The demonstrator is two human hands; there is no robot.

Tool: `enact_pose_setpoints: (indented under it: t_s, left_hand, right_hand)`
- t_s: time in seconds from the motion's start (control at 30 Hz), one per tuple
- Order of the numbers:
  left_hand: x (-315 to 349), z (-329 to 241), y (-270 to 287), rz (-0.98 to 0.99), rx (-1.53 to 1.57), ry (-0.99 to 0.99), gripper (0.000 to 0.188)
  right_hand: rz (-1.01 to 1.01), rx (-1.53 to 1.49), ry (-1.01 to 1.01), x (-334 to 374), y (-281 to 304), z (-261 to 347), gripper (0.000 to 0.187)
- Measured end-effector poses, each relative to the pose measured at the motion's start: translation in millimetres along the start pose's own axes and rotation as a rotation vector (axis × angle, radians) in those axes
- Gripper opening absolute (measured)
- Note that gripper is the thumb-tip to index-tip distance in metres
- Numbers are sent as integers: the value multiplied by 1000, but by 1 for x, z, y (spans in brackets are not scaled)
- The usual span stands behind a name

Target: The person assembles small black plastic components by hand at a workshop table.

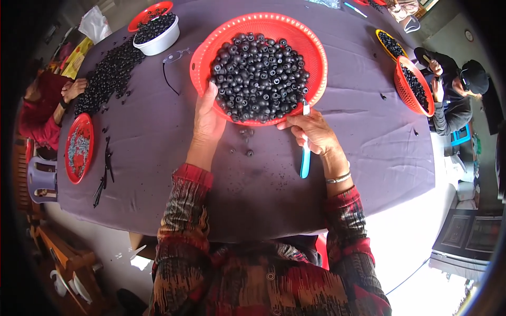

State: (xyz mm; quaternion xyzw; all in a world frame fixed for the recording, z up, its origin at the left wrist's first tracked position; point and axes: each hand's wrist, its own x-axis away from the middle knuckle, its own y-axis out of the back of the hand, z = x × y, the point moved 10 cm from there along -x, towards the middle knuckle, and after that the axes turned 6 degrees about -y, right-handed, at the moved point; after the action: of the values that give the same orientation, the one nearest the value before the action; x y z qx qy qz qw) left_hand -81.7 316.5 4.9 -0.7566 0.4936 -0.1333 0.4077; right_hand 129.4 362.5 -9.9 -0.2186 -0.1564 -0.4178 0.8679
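Note:
A red plastic basket (pixel 317 79), heaped with small round black parts (pixel 261 76) that have pale-ringed holes, is tilted toward me between both hands. My left hand (pixel 208 118) grips its lower left rim, thumb over the edge and fingers hidden underneath. At the lower right rim, my right hand (pixel 312 131) pinches the edge. The same hand also holds a slim blue-handled tool (pixel 305 162) whose pale tip points up beside the parts; its exact kind is unclear. A few loose black parts (pixel 249 152) lie on the purple cloth just below the basket.
To the left spreads a large pile of black parts (pixel 113 73), near a white bowl (pixel 158 45), eyeglasses (pixel 178 55) and a red tray of grey bits (pixel 79 150). Black cable-like strips (pixel 107 171) lie nearby. Co-workers sit at both sides; an orange-red basket (pixel 414 87) stands right.

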Motion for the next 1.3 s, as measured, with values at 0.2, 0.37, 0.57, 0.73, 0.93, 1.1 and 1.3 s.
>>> enact_pose_setpoints:
  t_s: [0.2, 0.37, 0.57, 0.73, 0.93, 1.1, 1.3]
  left_hand:
    - [-1, -2, 3, 6, -56, -9, 59]
    - [1, 7, 15, -58, 45, 56, 55]
    - [-3, 11, 30, -95, 1, 74, 55]
    - [-5, 7, 31, -86, -6, 70, 62]
    - [-11, 6, 20, -40, -22, 12, 67]
    - [-8, 4, 16, -30, 108, 39, 46]
    - [-7, -8, 8, 56, 142, -26, 45]
  right_hand:
    - [-45, -17, -2, 4, -1, 3, 7]
    - [-41, -51, -35, -6, 8, -1, 8]
    - [-96, 2, -2, -2, 5, 4, 5]
    - [-106, 29, 72, 7, -1, 13, 5]
    - [-76, 56, 54, -2, 5, 11, 4]
    - [-118, 5, 81, 3, 6, 16, 5]
    - [-105, 125, 200, 12, 9, 24, 5]
